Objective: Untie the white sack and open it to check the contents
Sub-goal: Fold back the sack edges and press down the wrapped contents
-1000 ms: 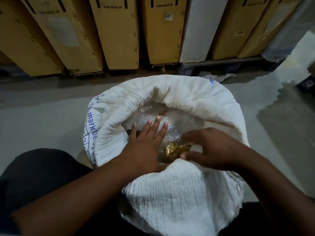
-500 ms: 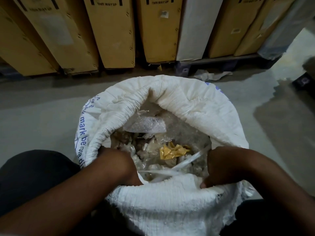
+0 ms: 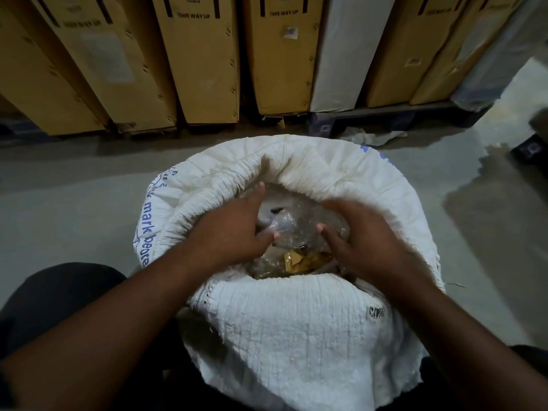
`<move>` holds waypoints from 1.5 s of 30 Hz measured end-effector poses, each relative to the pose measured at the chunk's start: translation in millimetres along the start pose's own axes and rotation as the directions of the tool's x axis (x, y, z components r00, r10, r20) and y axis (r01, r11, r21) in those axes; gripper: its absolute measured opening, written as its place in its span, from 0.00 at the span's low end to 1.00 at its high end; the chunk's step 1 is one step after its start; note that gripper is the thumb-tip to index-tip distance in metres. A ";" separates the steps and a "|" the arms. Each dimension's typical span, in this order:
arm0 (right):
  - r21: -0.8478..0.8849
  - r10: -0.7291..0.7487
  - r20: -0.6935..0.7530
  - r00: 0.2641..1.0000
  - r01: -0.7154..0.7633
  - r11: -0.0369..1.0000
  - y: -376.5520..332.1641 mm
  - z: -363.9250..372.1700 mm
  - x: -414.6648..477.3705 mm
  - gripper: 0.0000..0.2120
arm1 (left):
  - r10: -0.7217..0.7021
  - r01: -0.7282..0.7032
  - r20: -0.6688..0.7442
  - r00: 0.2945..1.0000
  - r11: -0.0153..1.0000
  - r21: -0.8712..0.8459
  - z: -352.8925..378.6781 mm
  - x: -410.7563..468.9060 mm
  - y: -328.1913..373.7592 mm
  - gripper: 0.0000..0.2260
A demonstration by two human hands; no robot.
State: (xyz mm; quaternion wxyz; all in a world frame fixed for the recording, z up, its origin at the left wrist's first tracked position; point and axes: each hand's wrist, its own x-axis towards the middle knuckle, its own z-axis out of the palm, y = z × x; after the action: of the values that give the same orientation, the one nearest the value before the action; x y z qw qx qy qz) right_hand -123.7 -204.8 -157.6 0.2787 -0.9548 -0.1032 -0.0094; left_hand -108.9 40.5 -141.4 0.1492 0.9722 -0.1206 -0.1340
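Observation:
The white woven sack (image 3: 296, 321) with blue lettering stands on the floor in front of me, its mouth wide and its rim rolled outward. Inside lie crumpled clear plastic wrappings (image 3: 292, 225) and a yellow scrap (image 3: 299, 261). My left hand (image 3: 234, 229) and my right hand (image 3: 364, 235) both reach into the mouth, fingers spread over the plastic from either side. Whether the fingers pinch the plastic is unclear; the hands are slightly blurred.
A row of tall cardboard boxes (image 3: 201, 60) marked "THIS WAY UP" and a white panel (image 3: 350, 51) stand on a pallet behind the sack. Crumpled paper (image 3: 373, 137) lies on the grey concrete floor (image 3: 74, 203). My dark-clothed knee (image 3: 59, 301) is at lower left.
Half a second ago both hands gripped the near rim and pulled the mouth apart. Now they have let go of the rim and moved forward into the sack, over the plastic.

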 end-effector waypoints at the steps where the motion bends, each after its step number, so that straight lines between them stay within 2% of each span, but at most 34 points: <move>1: -0.010 0.013 -0.020 1.000 -0.013 1.000 3.5 -1.6 2.0 0.26 | 0.024 -0.028 -0.049 0.999 0.996 -0.086 -1.0 4.3 -2.5 0.46; 5: -0.013 0.037 -0.090 0.995 -0.039 0.999 14.1 -10.3 10.2 0.38 | 0.030 -0.092 -0.241 0.970 0.965 -0.247 1.6 15.8 -15.3 0.52; 10: -0.045 0.055 -0.108 0.993 -0.060 0.997 26.8 -12.8 16.9 0.45 | -0.053 -0.054 -0.427 0.903 0.971 -0.233 1.5 20.6 -23.2 0.51; 13: -0.102 0.044 -0.041 0.998 -0.048 0.994 26.0 -10.8 14.7 0.43 | -0.031 -0.055 -0.401 0.916 0.978 -0.200 7.7 21.7 -25.3 0.50; 16: -0.131 -0.013 -0.023 1.000 0.010 0.991 16.1 -7.4 10.3 0.34 | 0.034 -0.081 -0.310 0.950 0.987 -0.139 17.6 19.1 -22.4 0.46; 19: -0.071 -0.061 -0.078 0.995 0.056 0.996 5.2 -6.3 9.8 0.26 | 0.108 -0.147 -0.317 0.942 0.984 -0.102 19.1 15.0 -14.1 0.43; 21: 0.015 -0.051 -0.096 0.994 0.053 0.998 0.8 -4.7 11.6 0.25 | 0.142 -0.187 -0.336 0.931 0.977 -0.106 16.8 14.1 -11.1 0.42; 24: 0.099 -0.013 -0.066 0.998 0.020 0.995 0.5 -3.1 15.2 0.29 | 0.135 -0.176 -0.346 0.928 0.980 -0.088 15.5 15.5 -13.9 0.41; 29: 0.014 0.011 -0.013 1.000 -0.010 1.000 8.1 -8.2 22.4 0.41 | 0.109 -0.108 -0.332 0.937 0.994 0.020 15.9 25.8 -23.6 0.47; 35: 0.020 0.018 -0.014 1.000 -0.018 1.000 18.6 -5.3 30.1 0.45 | 0.099 -0.069 -0.343 0.934 0.993 0.099 19.1 32.0 -28.5 0.48; 41: -0.023 0.055 -0.018 0.998 -0.055 0.998 31.9 -15.5 33.9 0.48 | 0.008 0.061 -0.434 0.901 0.988 0.144 10.5 32.7 -47.6 0.53; 45: -0.027 0.040 -0.045 0.998 -0.041 0.999 37.5 -24.8 35.1 0.51 | -0.001 0.083 -0.531 0.847 0.988 0.131 -0.2 31.7 -52.7 0.52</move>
State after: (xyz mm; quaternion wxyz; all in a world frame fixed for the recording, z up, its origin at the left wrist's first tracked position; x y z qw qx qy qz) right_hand -80.8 -242.2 -153.9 0.2679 -0.9600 -0.0775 -0.0265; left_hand -69.0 80.7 -165.3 0.1004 0.9823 -0.0633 0.1450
